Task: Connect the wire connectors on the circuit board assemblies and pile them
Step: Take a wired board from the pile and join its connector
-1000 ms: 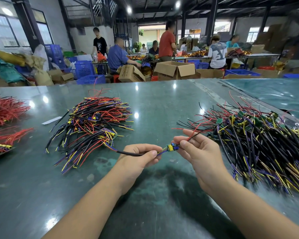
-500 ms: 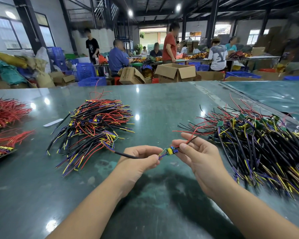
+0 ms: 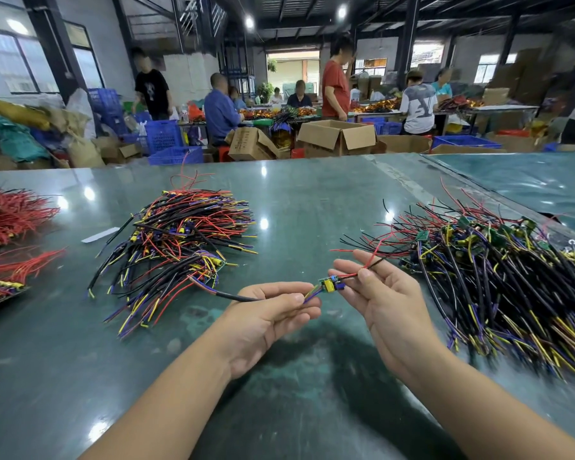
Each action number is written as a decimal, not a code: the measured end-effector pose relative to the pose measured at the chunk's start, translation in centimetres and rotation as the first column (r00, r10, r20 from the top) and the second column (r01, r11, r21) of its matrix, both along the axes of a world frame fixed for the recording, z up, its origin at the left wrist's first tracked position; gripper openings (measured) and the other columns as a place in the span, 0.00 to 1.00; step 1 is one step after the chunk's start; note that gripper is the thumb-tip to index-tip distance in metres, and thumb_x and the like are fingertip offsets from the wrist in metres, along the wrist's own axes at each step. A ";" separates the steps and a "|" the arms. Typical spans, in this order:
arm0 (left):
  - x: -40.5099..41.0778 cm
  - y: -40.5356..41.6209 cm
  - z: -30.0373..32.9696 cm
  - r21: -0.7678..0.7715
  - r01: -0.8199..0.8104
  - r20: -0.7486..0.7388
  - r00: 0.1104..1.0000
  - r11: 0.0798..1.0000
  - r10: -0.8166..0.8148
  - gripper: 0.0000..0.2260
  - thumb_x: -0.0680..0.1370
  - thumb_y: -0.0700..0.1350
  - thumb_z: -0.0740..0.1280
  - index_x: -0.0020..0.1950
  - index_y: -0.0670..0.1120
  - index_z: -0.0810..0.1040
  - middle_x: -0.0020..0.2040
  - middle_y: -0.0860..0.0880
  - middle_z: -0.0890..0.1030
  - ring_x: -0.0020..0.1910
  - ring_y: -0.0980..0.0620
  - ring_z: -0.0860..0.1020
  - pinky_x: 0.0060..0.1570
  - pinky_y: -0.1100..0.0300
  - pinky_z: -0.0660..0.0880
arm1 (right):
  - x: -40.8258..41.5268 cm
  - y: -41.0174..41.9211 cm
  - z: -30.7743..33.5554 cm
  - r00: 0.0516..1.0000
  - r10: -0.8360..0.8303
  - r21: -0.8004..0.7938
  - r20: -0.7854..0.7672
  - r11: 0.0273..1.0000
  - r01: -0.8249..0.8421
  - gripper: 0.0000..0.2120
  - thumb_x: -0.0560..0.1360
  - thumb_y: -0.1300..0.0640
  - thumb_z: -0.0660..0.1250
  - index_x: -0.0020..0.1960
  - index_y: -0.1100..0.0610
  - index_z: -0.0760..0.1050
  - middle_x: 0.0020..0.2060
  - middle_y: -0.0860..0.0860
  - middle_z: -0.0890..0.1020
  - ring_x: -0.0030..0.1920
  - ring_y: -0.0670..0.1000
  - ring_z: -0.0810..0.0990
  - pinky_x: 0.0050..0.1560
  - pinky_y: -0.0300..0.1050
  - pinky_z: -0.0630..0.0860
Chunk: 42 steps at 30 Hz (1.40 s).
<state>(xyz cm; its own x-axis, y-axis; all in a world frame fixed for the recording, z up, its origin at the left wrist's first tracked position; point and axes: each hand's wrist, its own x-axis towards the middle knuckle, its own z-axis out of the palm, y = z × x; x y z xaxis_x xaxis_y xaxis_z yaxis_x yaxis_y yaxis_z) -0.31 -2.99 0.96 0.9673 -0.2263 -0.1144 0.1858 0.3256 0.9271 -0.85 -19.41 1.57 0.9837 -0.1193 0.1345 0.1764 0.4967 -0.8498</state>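
Green table [image 3: 312, 200] in a workshop, seen from the head camera. Left pile [image 3: 176, 240] of wired assemblies lies on the table left of the hands; right pile [image 3: 498, 280] lies to their right, its near edge just beside the right hand [image 3: 385, 303]. Two bunches of red wires [image 3: 10, 217] sit at the far left edge, and a white strip [image 3: 100, 234] lies just beside the left pile. Behind the table stand cardboard boxes [image 3: 336, 136] and blue crates [image 3: 163, 136], with several people at other tables farther back.

Between the two piles runs a bare lane of tabletop, open from the hands to the far edge — the near tabletop under the forearms is also bare. A seam runs along the table at the right, beyond the right pile.

The board [image 3: 331, 284], small and green with a yellow part on it, is held in the air above the table, between the two hands. Left hand [image 3: 273, 313] pinches the purple and yellow wires just left of the board, fingers curled; a black cable [image 3: 236, 296] trails from that hand back to the left pile. Right hand pinches the red and black wires — thumb over fingers — at the board's right end.
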 end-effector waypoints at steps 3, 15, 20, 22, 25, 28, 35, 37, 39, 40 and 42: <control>-0.1 -0.1 0.3 -0.055 -0.024 0.020 0.999 0.998 0.026 0.09 0.75 0.31 0.64 0.43 0.39 0.84 0.43 0.38 0.84 0.39 0.48 0.84 0.36 0.65 0.79 | 0.0 -0.1 0.0 0.998 0.051 0.106 0.026 0.993 -0.053 0.10 0.80 0.68 0.54 0.56 0.62 0.72 0.48 0.59 0.83 0.44 0.52 0.85 0.44 0.40 0.81; 0.0 -0.2 0.0 -0.090 -0.104 0.063 0.992 0.990 0.110 0.08 0.76 0.30 0.63 0.47 0.37 0.81 0.41 0.38 0.84 0.38 0.48 0.84 0.34 0.66 0.79 | 0.1 -0.4 0.2 0.989 0.146 0.062 -0.032 0.988 -0.144 0.10 0.80 0.61 0.58 0.50 0.62 0.78 0.46 0.58 0.85 0.45 0.52 0.84 0.47 0.41 0.81; 0.0 -0.2 0.0 -0.060 -0.062 0.080 0.995 0.996 0.066 0.07 0.75 0.32 0.64 0.49 0.37 0.81 0.44 0.37 0.84 0.39 0.48 0.84 0.35 0.66 0.79 | 0.1 -0.3 0.2 0.999 0.041 -0.006 0.007 0.999 -0.041 0.13 0.81 0.60 0.57 0.44 0.59 0.78 0.40 0.53 0.85 0.42 0.49 0.84 0.43 0.38 0.80; -0.1 -0.4 -0.1 -0.027 -0.023 0.078 0.997 0.999 0.025 0.07 0.75 0.33 0.65 0.49 0.38 0.81 0.45 0.37 0.84 0.40 0.48 0.84 0.36 0.65 0.79 | 0.3 -0.2 0.1 0.999 -0.032 -0.045 -0.010 0.998 0.032 0.14 0.81 0.60 0.56 0.42 0.58 0.77 0.37 0.51 0.85 0.40 0.46 0.83 0.40 0.36 0.79; -0.1 -0.6 -0.2 0.010 0.024 0.056 0.998 1.000 -0.025 0.07 0.74 0.33 0.65 0.48 0.39 0.82 0.46 0.37 0.84 0.41 0.48 0.84 0.36 0.65 0.79 | 0.9 -0.7 0.3 0.982 -0.183 -0.052 -0.047 0.982 0.181 0.15 0.82 0.60 0.54 0.40 0.55 0.74 0.31 0.47 0.82 0.34 0.43 0.81 0.35 0.34 0.76; -0.1 -0.4 -0.3 0.026 0.042 0.056 0.997 0.999 -0.043 0.07 0.75 0.33 0.65 0.50 0.38 0.81 0.47 0.37 0.84 0.41 0.49 0.84 0.36 0.66 0.79 | 1.6 -1.8 0.5 0.940 -0.329 -0.090 -0.093 0.943 0.321 0.16 0.82 0.60 0.53 0.40 0.53 0.73 0.30 0.44 0.80 0.31 0.40 0.77 0.31 0.34 0.69; -0.2 -0.4 -0.4 0.036 0.083 0.063 0.994 0.996 -0.085 0.09 0.69 0.38 0.69 0.48 0.40 0.83 0.48 0.37 0.84 0.42 0.49 0.84 0.38 0.65 0.79 | 2.2 -2.7 0.2 0.908 -0.405 -0.079 -0.103 0.914 0.399 0.17 0.83 0.59 0.52 0.38 0.54 0.72 0.30 0.47 0.76 0.23 0.43 0.62 0.25 0.35 0.59; -0.2 -0.3 -0.4 0.040 0.101 0.055 0.993 0.994 -0.104 0.09 0.68 0.39 0.69 0.46 0.41 0.84 0.48 0.36 0.83 0.42 0.49 0.84 0.38 0.65 0.79 | 2.3 -3.0 0.4 0.906 -0.401 0.022 -0.131 0.913 0.408 0.16 0.83 0.58 0.52 0.38 0.55 0.70 0.29 0.50 0.74 0.20 0.43 0.61 0.22 0.34 0.59; -0.3 -0.3 -0.4 0.044 0.119 0.040 0.992 0.992 -0.121 0.08 0.68 0.39 0.69 0.45 0.41 0.84 0.49 0.36 0.83 0.41 0.48 0.84 0.38 0.64 0.79 | 2.4 -3.5 0.6 0.904 -0.399 0.098 -0.156 0.904 0.416 0.16 0.83 0.58 0.52 0.38 0.56 0.68 0.29 0.51 0.72 0.18 0.43 0.61 0.21 0.33 0.59; -0.3 -0.2 -0.5 0.048 0.128 0.037 0.991 0.991 -0.130 0.08 0.69 0.38 0.69 0.45 0.40 0.84 0.49 0.36 0.83 0.41 0.48 0.84 0.38 0.64 0.79 | 2.5 -3.7 0.5 0.905 -0.393 0.114 -0.163 0.903 0.413 0.16 0.83 0.59 0.52 0.37 0.56 0.67 0.29 0.52 0.71 0.17 0.43 0.61 0.20 0.33 0.59; -0.4 -0.2 -0.5 0.055 0.141 0.039 0.989 0.988 -0.143 0.08 0.69 0.39 0.69 0.45 0.41 0.85 0.49 0.36 0.83 0.41 0.48 0.84 0.38 0.64 0.79 | 2.5 -3.8 0.5 0.909 -0.385 0.102 -0.158 0.910 0.403 0.16 0.83 0.58 0.52 0.36 0.55 0.66 0.27 0.50 0.70 0.18 0.43 0.61 0.20 0.33 0.60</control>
